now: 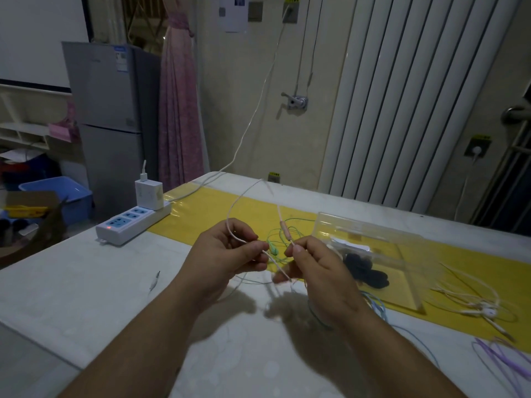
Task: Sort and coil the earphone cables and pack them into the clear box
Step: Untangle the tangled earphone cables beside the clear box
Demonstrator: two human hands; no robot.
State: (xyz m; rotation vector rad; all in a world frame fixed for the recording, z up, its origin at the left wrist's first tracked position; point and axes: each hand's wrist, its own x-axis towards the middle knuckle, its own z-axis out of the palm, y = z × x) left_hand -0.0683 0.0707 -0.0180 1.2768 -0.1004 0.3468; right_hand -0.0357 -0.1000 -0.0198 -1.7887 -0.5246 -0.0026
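Centre frame: left hand [230, 251] and right hand [313, 268] both pinch the pale pink earphone cable [285, 228], its loop arcing above them. Green cable [273, 249] lies behind the hands. Clear box [359, 225] sits just right, with a black coil [365, 268] inside. White earphones [485, 310] and purple cable [494, 354] lie at lower right.
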